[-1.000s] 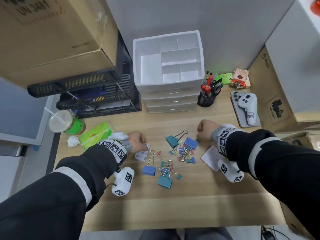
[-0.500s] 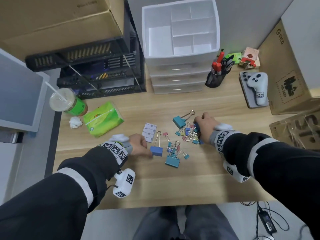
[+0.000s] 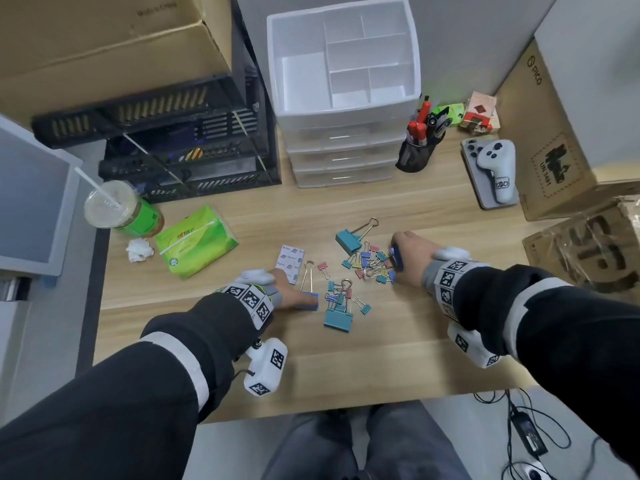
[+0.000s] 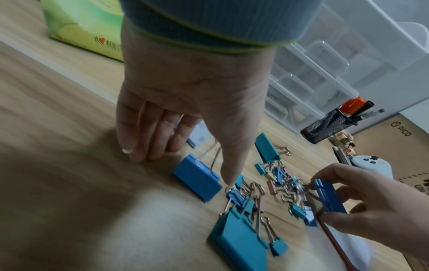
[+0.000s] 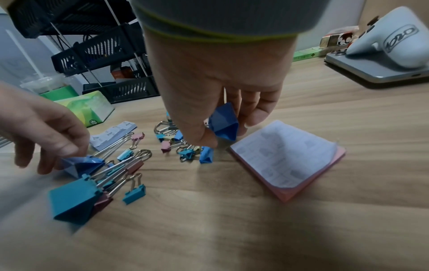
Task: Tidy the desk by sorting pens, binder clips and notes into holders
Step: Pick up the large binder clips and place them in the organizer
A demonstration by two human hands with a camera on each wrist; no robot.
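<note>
Several coloured binder clips (image 3: 370, 263) lie scattered mid-desk, with a large teal one (image 3: 338, 318) nearest me. My right hand (image 3: 398, 251) pinches a dark blue binder clip (image 5: 224, 124) between thumb and fingers, just above the pile. My left hand (image 3: 306, 299) hangs over a blue binder clip (image 4: 197, 176); its straight fingers and thumb straddle and touch the clip. A small notes sheet (image 3: 291, 263) lies beside the left hand. A pink sticky note pad (image 5: 287, 159) lies under my right wrist. The white compartment organiser (image 3: 273, 64) stands at the back, beside a mesh pen cup (image 3: 415, 154).
A green tissue pack (image 3: 195, 247), a crumpled tissue (image 3: 139, 250) and a lidded drink cup (image 3: 121, 213) sit at the left. Black stacked trays (image 3: 173, 140) stand at the back left. A white controller (image 3: 495, 168) on a phone and cardboard boxes (image 3: 554, 133) fill the right.
My left hand slid from the notes sheet to the blue clip. My right hand moved left into the pile and picked up a dark blue clip.
</note>
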